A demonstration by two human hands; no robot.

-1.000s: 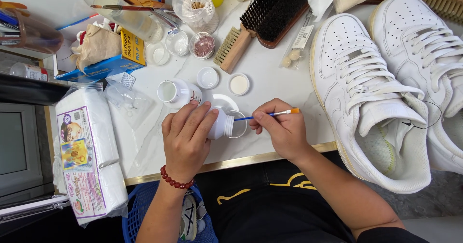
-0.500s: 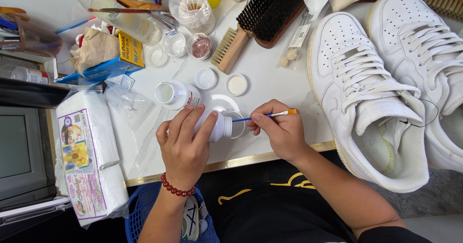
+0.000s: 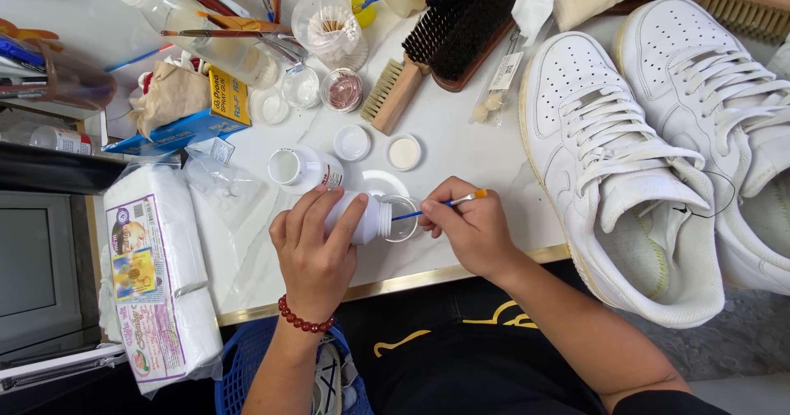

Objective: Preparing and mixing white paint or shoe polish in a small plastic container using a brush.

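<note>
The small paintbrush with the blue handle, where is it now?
In the head view the small paintbrush is in the right hand, near the table's front edge; its tip points left toward the white bottle that the left hand holds.

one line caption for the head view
Left hand tips a white bottle while right hand holds a brush beside white sneakers.

Bottle [image 3: 355, 217]: white. Brush [image 3: 440, 205]: blue handle, orange end. Bracelet [image 3: 304, 322]: red beads. Sneakers [image 3: 650, 160]: white, white laces. Tabletop [image 3: 461, 160]: white marble, gold edge. Box [image 3: 185, 123]: blue and yellow. Basket [image 3: 243, 374]: blue. Bristle brush [image 3: 461, 24]: black.
</note>
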